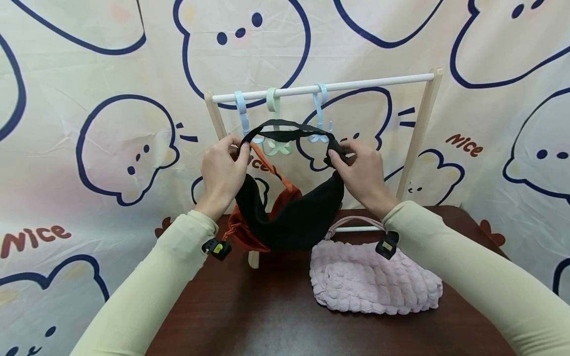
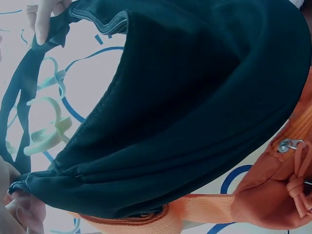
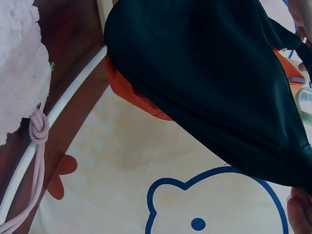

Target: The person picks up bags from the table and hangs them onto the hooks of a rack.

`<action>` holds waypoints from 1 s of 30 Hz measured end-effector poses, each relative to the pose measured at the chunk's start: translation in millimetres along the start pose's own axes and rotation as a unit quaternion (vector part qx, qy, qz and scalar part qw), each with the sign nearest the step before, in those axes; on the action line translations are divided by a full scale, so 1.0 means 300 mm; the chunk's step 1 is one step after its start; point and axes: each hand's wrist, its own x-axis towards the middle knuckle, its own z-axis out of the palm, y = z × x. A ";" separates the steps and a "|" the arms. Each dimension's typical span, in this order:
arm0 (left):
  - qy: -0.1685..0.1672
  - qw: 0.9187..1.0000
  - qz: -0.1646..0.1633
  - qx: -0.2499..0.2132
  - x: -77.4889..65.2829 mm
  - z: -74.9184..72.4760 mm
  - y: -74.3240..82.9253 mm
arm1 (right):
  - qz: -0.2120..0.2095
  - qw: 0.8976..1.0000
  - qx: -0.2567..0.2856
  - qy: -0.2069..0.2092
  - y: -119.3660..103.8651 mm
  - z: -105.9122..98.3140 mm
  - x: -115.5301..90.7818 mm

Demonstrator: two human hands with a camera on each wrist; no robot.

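Observation:
Between both hands hangs a black shoulder bag (image 1: 294,222), held up in front of the rack. My left hand (image 1: 224,170) pinches its left top corner where the strap begins. With thumb and fingers, my right hand (image 1: 362,170) grips the opposite corner. The bag's strap (image 1: 285,123) arches above, overlapping the hooks in the head view. A zipper (image 2: 114,23) shows along the bag's sagging top edge in the left wrist view. Behind it, an orange bag (image 1: 245,232) is partly hidden, its orange strap (image 1: 267,160) rising toward the left hook.
A wooden rack with a white rail (image 1: 369,84) carries a blue hook (image 1: 242,111), a green hook (image 1: 272,101) and another blue hook (image 1: 319,111). On the brown table (image 1: 249,316) lies a puffy pink bag (image 1: 374,279). A patterned cloth (image 1: 133,222) hangs behind.

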 end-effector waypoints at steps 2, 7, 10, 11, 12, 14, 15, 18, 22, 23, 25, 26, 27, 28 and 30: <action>0.000 1.000 0.001 0.000 -0.007 0.002 -0.003 | 0.001 1.000 0.000 -0.007 0.002 0.004 -0.008; -0.002 1.000 0.003 -0.003 -0.025 0.000 -0.003 | -0.008 1.000 -0.008 -0.013 0.010 0.013 -0.029; -0.005 1.000 0.007 -0.005 -0.036 -0.002 0.000 | -0.013 1.000 -0.012 -0.015 0.013 0.018 -0.041; -0.005 1.000 0.009 -0.006 -0.039 -0.003 0.002 | -0.015 1.000 -0.013 -0.017 0.014 0.019 -0.045; -0.006 1.000 0.010 -0.005 -0.044 -0.004 0.003 | -0.015 1.000 -0.014 -0.019 0.014 0.021 -0.048; -0.006 1.000 0.014 -0.005 -0.052 -0.006 0.005 | -0.015 0.999 -0.013 -0.026 0.015 0.025 -0.056; -0.006 1.000 0.018 -0.006 -0.056 -0.007 0.007 | -0.015 0.999 -0.013 -0.029 0.016 0.027 -0.060; -0.006 1.000 0.027 -0.005 -0.066 -0.007 0.009 | -0.016 0.999 -0.018 -0.036 0.020 0.034 -0.070; -0.007 0.999 0.038 -0.005 -0.072 -0.009 0.021 | -0.018 0.999 -0.021 -0.043 0.021 0.041 -0.082; -0.006 0.999 0.042 -0.005 -0.073 -0.011 0.026 | -0.021 0.999 -0.022 -0.045 0.021 0.043 -0.086; -0.007 0.999 0.049 -0.005 -0.076 -0.015 0.036 | -0.024 0.998 -0.021 -0.051 0.021 0.045 -0.091; -0.009 0.999 0.054 -0.006 -0.078 -0.015 0.041 | -0.027 0.998 -0.022 -0.054 0.022 0.047 -0.094; -0.010 0.998 0.058 -0.005 -0.080 -0.015 0.045 | -0.029 0.998 -0.022 -0.057 0.023 0.049 -0.096; -0.011 0.998 0.063 -0.005 -0.083 -0.015 0.049 | -0.030 0.997 -0.022 -0.061 0.023 0.050 -0.098; -0.016 0.997 0.071 -0.005 -0.088 -0.013 0.056 | -0.028 0.997 -0.021 -0.067 0.024 0.054 -0.100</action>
